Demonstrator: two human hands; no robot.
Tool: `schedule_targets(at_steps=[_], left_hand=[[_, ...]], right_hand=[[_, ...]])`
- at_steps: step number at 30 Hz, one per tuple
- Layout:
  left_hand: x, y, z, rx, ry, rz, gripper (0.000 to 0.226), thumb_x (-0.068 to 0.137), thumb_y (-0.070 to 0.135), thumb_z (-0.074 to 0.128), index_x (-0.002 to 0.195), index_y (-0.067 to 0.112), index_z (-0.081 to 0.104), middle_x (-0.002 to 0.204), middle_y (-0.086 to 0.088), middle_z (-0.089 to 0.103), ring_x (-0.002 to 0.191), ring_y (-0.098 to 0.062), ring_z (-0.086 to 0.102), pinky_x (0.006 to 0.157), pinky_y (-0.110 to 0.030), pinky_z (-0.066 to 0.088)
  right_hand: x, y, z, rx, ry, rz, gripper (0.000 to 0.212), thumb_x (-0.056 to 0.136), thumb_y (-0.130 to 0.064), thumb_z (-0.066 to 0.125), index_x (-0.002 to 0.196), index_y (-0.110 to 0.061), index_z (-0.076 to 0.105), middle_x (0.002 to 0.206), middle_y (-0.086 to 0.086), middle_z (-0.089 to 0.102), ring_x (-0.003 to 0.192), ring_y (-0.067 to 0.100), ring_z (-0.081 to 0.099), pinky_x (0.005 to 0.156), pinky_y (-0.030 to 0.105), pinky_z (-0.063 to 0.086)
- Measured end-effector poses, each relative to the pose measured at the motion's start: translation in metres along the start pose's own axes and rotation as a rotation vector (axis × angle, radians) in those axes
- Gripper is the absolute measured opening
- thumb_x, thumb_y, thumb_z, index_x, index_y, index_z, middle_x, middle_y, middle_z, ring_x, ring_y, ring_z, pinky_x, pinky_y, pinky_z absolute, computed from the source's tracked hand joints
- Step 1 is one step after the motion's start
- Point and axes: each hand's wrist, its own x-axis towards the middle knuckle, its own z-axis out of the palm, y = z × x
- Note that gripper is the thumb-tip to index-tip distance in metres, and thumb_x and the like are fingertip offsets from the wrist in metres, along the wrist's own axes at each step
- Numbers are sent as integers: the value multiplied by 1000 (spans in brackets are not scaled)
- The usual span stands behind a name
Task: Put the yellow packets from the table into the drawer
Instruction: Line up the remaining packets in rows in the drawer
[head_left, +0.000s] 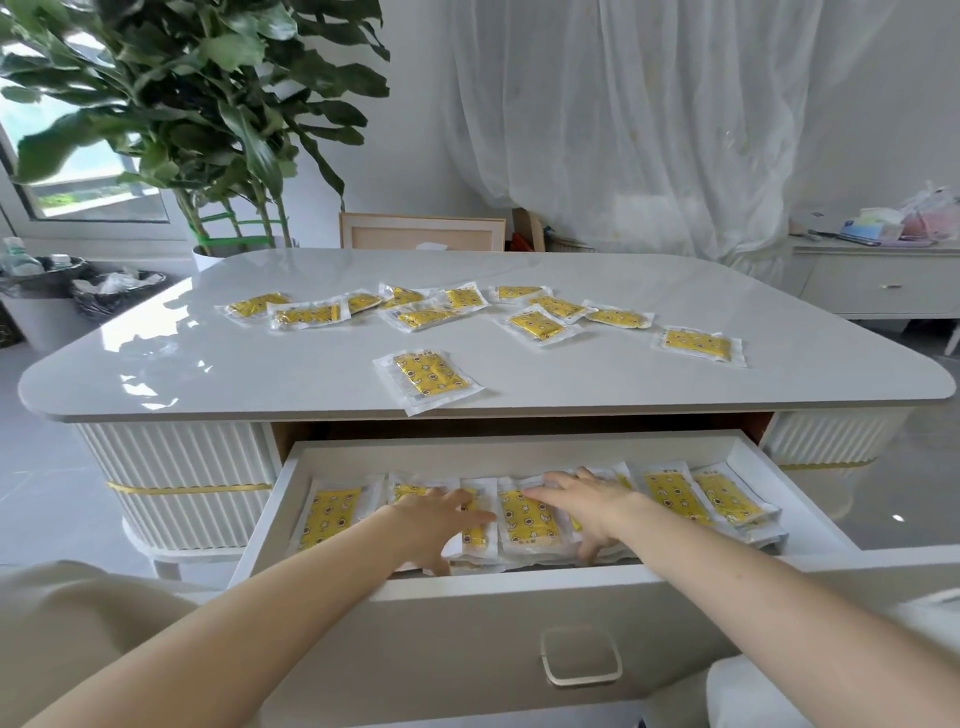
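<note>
Grips: left grip (441, 525) and right grip (584, 506) spread flat, fingers straight, pressing stored packets (530, 519) in the drawer (467, 608); pinching nothing.
Next target: nearest packet (428, 379), up-frame of both, nearer the left; long axis slants upper left to lower right.
Remaining: scattered packets (540, 325) further back.
Surface: glossy white bench (260, 374).
Room: plant (208, 104) upper left, curtain (649, 104) upper right.

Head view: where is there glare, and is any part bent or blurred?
In the head view, daylight glares on the left of the table and on the floor at right; the wide lens bows the table edge and the drawer front; the plant leaves are slightly blurred, the packets in the drawer look sharp.
</note>
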Motion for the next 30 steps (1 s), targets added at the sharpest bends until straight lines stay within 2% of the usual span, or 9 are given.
schedule_targets(at_steps=[4, 9, 13, 16, 19, 22, 25, 27, 30], left_hand=[[-9, 3, -18, -80, 6, -28, 71, 89, 38, 61, 149, 32, 23, 148, 0, 36, 132, -26, 42, 103, -41, 41], [-41, 1, -57, -110, 73, -69, 51, 91, 43, 55, 139, 30, 43, 134, 6, 53, 124, -16, 48, 95, -32, 41], [-66, -10, -90, -178, 272, -130, 38, 91, 42, 53, 128, 30, 54, 121, 9, 60, 111, -15, 56, 87, -28, 42], [-75, -23, -106, -268, 526, -174, 22, 92, 37, 51, 108, 23, 61, 108, 6, 63, 102, -17, 58, 78, -26, 44], [-71, -36, -109, -260, 644, -198, 31, 92, 43, 50, 112, 19, 52, 115, 0, 54, 107, -20, 52, 81, -29, 43], [-58, -46, -98, -230, 482, -250, 59, 90, 57, 46, 140, 28, 33, 145, -7, 35, 131, -31, 34, 102, -44, 38], [-42, -55, -89, -270, 323, -268, 70, 87, 69, 37, 148, 43, 15, 159, -7, 7, 145, -37, 10, 113, -56, 20], [-31, -61, -90, -312, 316, -274, 65, 86, 72, 32, 145, 47, 19, 159, -5, 9, 145, -35, 13, 115, -57, 15], [-19, -75, -98, -450, 376, -257, 50, 91, 66, 28, 136, 48, 38, 150, 1, 32, 139, -28, 26, 113, -50, 24]], right_hand=[[-6, -2, -10, -66, 14, -12, 102, 71, -39, 80, 152, -32, 17, 157, 3, 17, 141, 29, 24, 109, 46, 35], [-23, -8, -38, 105, 115, -9, 57, 83, -45, 67, 135, -28, 50, 134, -1, 51, 119, 21, 52, 90, 36, 47], [-37, -3, -74, 331, 258, -52, 30, 86, -38, 61, 115, -30, 64, 111, -9, 63, 100, 9, 58, 87, 31, 50], [-42, 7, -97, 491, 404, -55, 18, 85, -38, 62, 101, -32, 68, 103, -10, 64, 95, 9, 60, 89, 34, 51], [-41, 14, -104, 527, 537, 28, 25, 89, -36, 57, 114, -31, 61, 116, -7, 61, 97, 12, 57, 88, 33, 49], [-27, 14, -97, 499, 594, 89, 41, 92, -30, 53, 133, -28, 48, 140, -6, 45, 124, 15, 45, 95, 35, 42], [-6, 16, -92, 572, 611, 140, 48, 94, -27, 49, 141, -24, 38, 148, -3, 34, 137, 16, 29, 100, 37, 39], [12, 20, -93, 643, 622, 166, 52, 95, -25, 47, 145, -19, 32, 152, 0, 26, 142, 18, 20, 107, 38, 32], [40, 26, -100, 678, 611, 209, 59, 95, -27, 47, 149, -17, 24, 159, 3, 10, 147, 22, 4, 117, 44, 17]])
